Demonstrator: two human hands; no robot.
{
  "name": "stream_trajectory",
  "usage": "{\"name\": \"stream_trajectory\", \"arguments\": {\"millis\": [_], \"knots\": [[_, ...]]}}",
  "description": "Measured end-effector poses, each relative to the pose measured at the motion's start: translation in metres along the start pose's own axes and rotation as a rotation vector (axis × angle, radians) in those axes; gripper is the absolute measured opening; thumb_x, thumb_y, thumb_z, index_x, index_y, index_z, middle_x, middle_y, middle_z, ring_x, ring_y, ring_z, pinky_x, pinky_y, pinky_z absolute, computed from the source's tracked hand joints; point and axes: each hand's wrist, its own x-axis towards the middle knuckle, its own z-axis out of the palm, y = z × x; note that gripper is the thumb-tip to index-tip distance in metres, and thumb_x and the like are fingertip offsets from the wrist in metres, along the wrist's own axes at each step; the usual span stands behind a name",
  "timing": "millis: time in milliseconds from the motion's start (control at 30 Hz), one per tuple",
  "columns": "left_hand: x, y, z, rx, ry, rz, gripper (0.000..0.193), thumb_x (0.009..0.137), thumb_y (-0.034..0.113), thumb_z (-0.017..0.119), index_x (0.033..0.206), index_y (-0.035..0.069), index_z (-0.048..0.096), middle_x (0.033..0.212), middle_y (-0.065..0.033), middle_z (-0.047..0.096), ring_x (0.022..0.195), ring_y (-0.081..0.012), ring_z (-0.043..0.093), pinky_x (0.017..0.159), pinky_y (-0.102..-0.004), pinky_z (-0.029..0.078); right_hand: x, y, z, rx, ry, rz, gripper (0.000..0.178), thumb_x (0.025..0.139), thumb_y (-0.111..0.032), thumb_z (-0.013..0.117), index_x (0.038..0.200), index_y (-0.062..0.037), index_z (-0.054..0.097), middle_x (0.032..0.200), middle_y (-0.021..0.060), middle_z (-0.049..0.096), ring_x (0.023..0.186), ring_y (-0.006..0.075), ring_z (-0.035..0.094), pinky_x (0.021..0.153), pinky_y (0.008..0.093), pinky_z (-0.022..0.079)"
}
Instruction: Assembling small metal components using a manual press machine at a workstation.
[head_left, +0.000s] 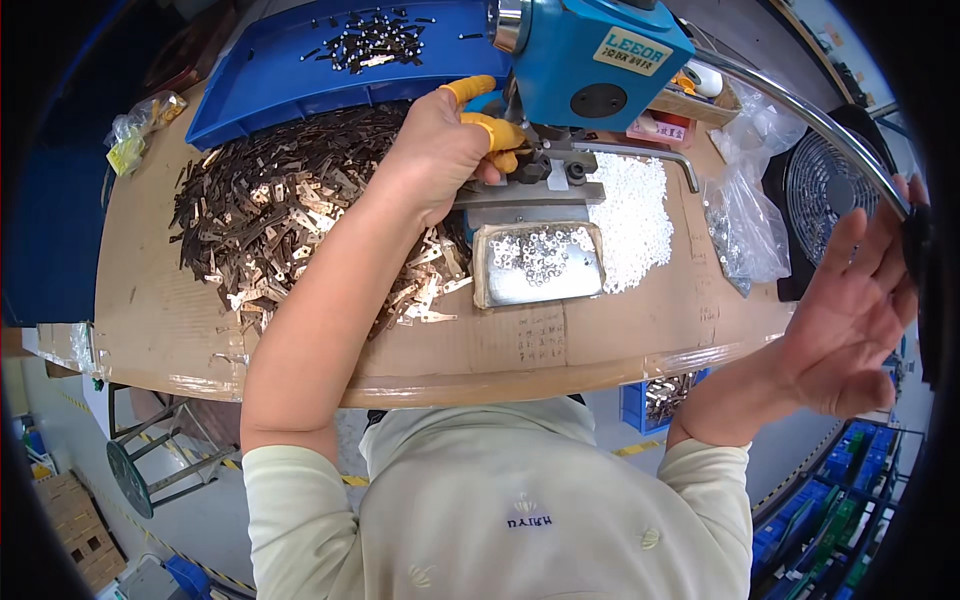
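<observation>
My left hand (pixel 455 140), with yellow finger covers on several fingertips, is at the fixture under the blue bench press (pixel 595 65). Its fingers are pinched together, and what they hold is hidden by the fingers. My right hand (pixel 850 310) is raised at the far right with the palm showing and the fingers stretched out. Its fingertips are against the black grip (pixel 917 260) at the end of the press's long metal lever (pixel 790 95). Just below the fixture lies a metal tray (pixel 545 285) of small shiny ring-like parts.
Dark and coppery flat metal pieces (pixel 270 220) lie heaped on the cardboard-covered table (pixel 400 365). Behind them stands a blue tray (pixel 265 85) with black pieces. White small parts (pixel 635 220), a hex key (pixel 690 170), plastic bags (pixel 750 230) and a fan (pixel 830 205) are on the right.
</observation>
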Motion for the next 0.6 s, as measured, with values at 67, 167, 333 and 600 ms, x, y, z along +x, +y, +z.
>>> {"name": "stream_trajectory", "arguments": {"millis": [67, 167, 333, 600], "knots": [[0.000, 0.000, -0.001, 0.007, -0.002, -0.007, 0.052, 0.082, -0.010, 0.053, 0.131, -0.012, 0.036, 0.088, -0.0220, 0.061, 0.052, -0.0127, 0.055, 0.042, -0.0187, 0.045, -0.001, -0.005, -0.001, 0.091, -0.123, 0.012, 0.064, 0.089, -0.012, 0.058, 0.145, -0.0198, 0.028, 0.150, 0.0101, 0.028, 0.139, 0.0275, 0.027, 0.111, 0.0521, 0.027], [-0.001, 0.004, 0.001, -0.040, -0.006, -0.004, 0.051, 0.082, -0.009, 0.053, 0.131, -0.013, 0.036, 0.089, -0.0225, 0.061, 0.052, -0.0129, 0.055, 0.043, -0.0187, 0.046, 0.001, -0.004, 0.015, -0.140, 0.010, -0.011, 0.039, 0.085, -0.028, 0.061, 0.121, -0.0138, 0.053, 0.145, 0.0142, 0.033, 0.129, 0.0280, 0.038, 0.109, 0.0506, 0.027], [0.001, -0.004, -0.002, -0.128, 0.001, -0.014, 0.040, 0.084, -0.004, 0.058, 0.121, -0.011, 0.044, 0.086, -0.0190, 0.063, 0.053, -0.0122, 0.057, 0.042, -0.0167, 0.046, -0.007, -0.021, -0.005, -0.131, -0.143, 0.186, 0.033, 0.084, -0.039, 0.062, 0.104, -0.0125, 0.062, 0.128, 0.0150, 0.046, 0.118, 0.0284, 0.046, 0.104, 0.0489, 0.033], [-0.004, 0.002, -0.002, 0.034, -0.006, -0.075, 0.029, 0.084, -0.002, 0.061, 0.111, -0.009, 0.055, 0.086, -0.0167, 0.065, 0.057, -0.0132, 0.060, 0.045, -0.0178, 0.048, -0.114, 0.035, -0.015, -0.947, -0.031, -0.182, 0.048, 0.081, -0.049, 0.064, 0.106, -0.0092, 0.056, 0.101, 0.0105, 0.058, 0.095, 0.0234, 0.057, 0.083, 0.0384, 0.049]]}}
